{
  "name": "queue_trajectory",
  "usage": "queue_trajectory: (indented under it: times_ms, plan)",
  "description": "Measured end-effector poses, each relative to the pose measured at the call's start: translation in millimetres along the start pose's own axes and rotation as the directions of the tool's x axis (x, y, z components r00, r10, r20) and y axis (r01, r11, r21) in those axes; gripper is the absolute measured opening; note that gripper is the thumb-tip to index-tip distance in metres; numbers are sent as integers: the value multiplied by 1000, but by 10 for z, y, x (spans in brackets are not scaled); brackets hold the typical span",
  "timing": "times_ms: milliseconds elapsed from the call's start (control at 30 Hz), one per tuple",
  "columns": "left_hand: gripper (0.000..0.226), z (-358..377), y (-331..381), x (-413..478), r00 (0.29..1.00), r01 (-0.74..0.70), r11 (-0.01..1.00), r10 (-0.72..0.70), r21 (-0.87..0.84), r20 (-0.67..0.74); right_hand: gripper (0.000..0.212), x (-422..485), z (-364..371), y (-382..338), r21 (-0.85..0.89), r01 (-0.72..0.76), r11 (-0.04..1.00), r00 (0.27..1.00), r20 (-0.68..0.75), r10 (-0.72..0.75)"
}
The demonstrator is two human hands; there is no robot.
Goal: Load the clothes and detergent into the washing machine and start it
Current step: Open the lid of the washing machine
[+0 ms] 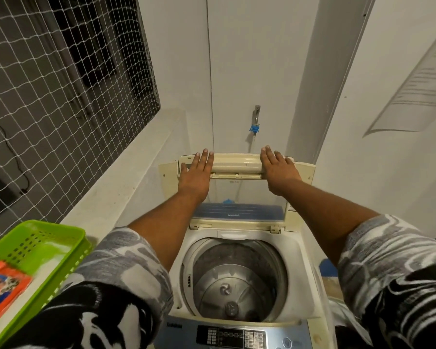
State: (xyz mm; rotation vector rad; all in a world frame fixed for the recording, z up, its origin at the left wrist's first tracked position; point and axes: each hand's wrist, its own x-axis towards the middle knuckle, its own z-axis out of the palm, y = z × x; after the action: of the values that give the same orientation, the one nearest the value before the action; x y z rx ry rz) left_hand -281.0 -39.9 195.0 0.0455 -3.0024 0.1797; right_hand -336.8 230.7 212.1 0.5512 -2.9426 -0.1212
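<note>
A top-loading washing machine (300, 260) stands below me with its cream lid (237, 163) folded up against the back wall. Its steel drum (237, 280) looks bare, with no clothes in sight. My left hand (195, 172) lies flat on the lid's upper left part, fingers straight. My right hand (278, 170) lies flat on the upper right part, fingers straight too. The control panel (233, 337) sits at the machine's near edge. An orange detergent packet (3, 290) rests in a green basket (48, 238) on the ledge to my left.
A white ledge (126, 182) runs along the left under a netted window (61, 96). A tap with a blue fitting (255, 122) is on the wall behind the lid. White walls close in on the right, with a paper sheet (418, 89) stuck there.
</note>
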Motion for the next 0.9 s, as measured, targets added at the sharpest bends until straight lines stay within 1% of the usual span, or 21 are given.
queue_trajectory:
  times_ms: [67, 233, 367, 433, 500, 600, 667, 733, 800, 900]
  plan:
    - [127, 19, -1, -49, 1000, 18, 1000, -18, 8, 10, 113, -27, 30, -9, 36, -3, 999, 1000, -3, 4]
    - [120, -52, -82, -172, 1000, 0, 999, -1, 43, 17, 104, -91, 63, -22, 100, 0, 995, 1000, -12, 1]
    - [115, -29, -88, -310, 1000, 19, 1000, -19, 4, -17, 99, -274, 166, -33, 98, 3, 995, 991, -131, 10]
    - [114, 20, -56, -429, 999, 26, 999, -27, -24, -17, 101, -454, 243, -86, 99, 11, 995, 984, -177, 6]
    - [118, 87, -15, -565, 1000, 31, 999, -31, -36, -5, 106, -656, 334, -160, 102, 8, 995, 983, -184, 11]
    - [124, 210, 64, -811, 1000, 11, 999, -12, -41, -19, 111, -986, 500, -249, 88, -22, 996, 989, -142, 35]
    - [120, 311, 147, -1007, 1000, -14, 998, 13, -58, -19, 109, -1233, 634, -293, 92, -42, 995, 994, -97, 51]
    - [120, 471, 263, -1205, 998, -45, 994, 48, -97, 28, 106, -1510, 776, -328, 112, -66, 992, 997, -43, 71]
    - [126, 647, 406, -1431, 994, -92, 989, 99, -113, 53, 103, -1801, 924, -352, 117, -91, 989, 996, 2, 91]
    - [116, 926, 624, -1722, 979, -159, 973, 177, -166, 101, 100, -2251, 1102, -337, 133, -111, 985, 991, 85, 100]
